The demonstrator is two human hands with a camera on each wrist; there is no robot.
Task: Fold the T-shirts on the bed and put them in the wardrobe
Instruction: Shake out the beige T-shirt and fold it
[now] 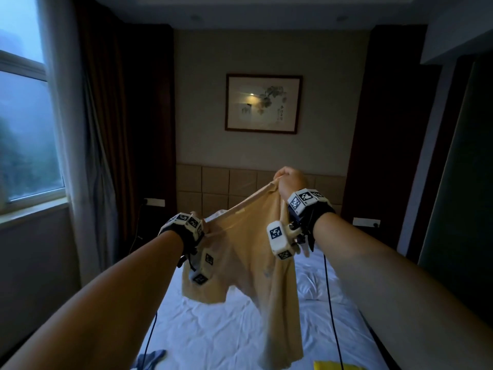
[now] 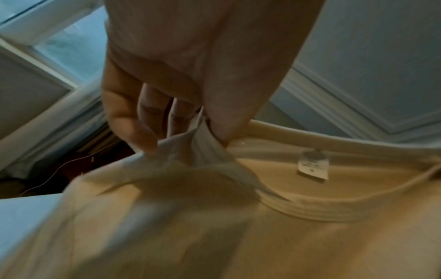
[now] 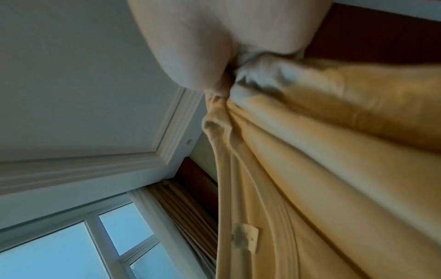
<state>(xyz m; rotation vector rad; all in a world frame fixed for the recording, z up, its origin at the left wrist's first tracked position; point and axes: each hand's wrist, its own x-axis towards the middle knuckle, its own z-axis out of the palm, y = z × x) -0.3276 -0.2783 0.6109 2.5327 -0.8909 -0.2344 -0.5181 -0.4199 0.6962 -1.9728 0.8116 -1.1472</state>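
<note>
- the left hand (image 2: 167, 79) pinches the shoulder fabric of a beige t-shirt (image 1: 248, 252) just beside its ribbed collar (image 2: 307, 211), thumb and curled fingers (image 2: 133, 120) closed on a gathered fold.
- the right hand (image 1: 290, 180) is a closed fist around the other shoulder, bunched cloth squeezed inside it; it sits higher than the left, so the neckline slopes up toward it.
- a small white label (image 2: 312, 168) hangs inside the collar, between the two grips.
- the t-shirt hangs in the air from both hands, above the bed (image 1: 218, 332), its body drooping in loose folds and its lower hem down near the bottom of the head view.
- both wrists carry blocks with black-and-white markers (image 1: 276, 232), and dark cables trail down from them.
- on the white sheet lie a bluish garment (image 1: 153, 356) at the near left and a yellow one (image 1: 333, 365) at the near right edge, both apart from the held shirt.
- beyond are a padded headboard (image 1: 229, 182), a framed picture (image 1: 262, 104), and a curtained window (image 1: 24, 124) on the left.
</note>
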